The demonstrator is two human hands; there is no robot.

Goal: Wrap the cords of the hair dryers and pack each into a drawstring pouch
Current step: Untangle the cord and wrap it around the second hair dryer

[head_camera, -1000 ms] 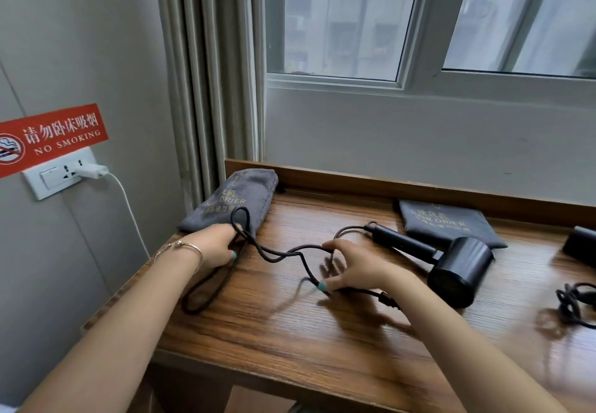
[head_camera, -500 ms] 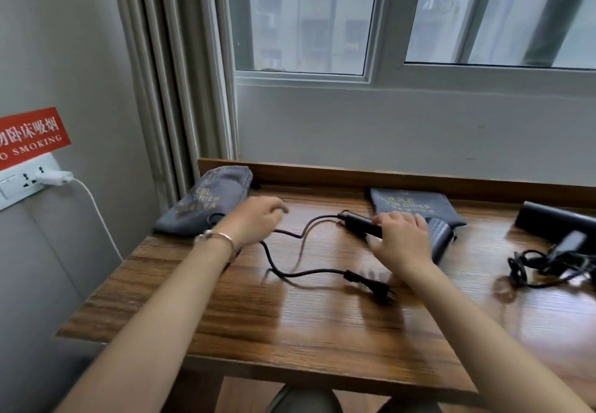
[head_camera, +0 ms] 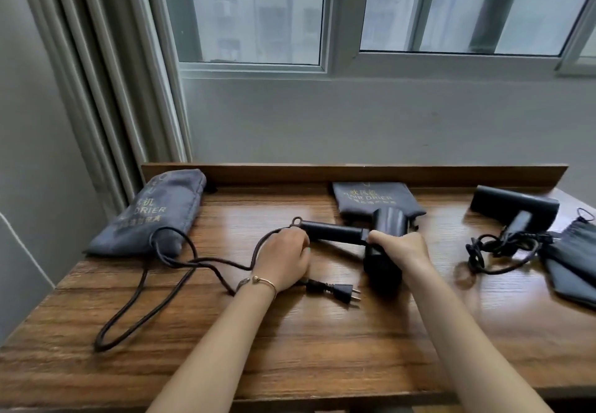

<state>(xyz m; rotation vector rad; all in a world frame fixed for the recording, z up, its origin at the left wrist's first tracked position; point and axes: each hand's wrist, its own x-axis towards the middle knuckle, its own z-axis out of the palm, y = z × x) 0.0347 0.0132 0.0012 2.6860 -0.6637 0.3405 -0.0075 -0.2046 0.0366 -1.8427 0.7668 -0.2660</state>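
While right hand grips one | hair dryers: 2 | pouches: 3

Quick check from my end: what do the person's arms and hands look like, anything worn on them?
Both forearms are bare, no sleeves or gloves in view. The left hand has a thin gold bangle at its wrist. The right hand shows no jewellery. One left nail looks painted teal.

open wood at six o'clock on the table; cord loops across nine o'clock, plug lies dead centre, second dryer and its cord crowd three o'clock.
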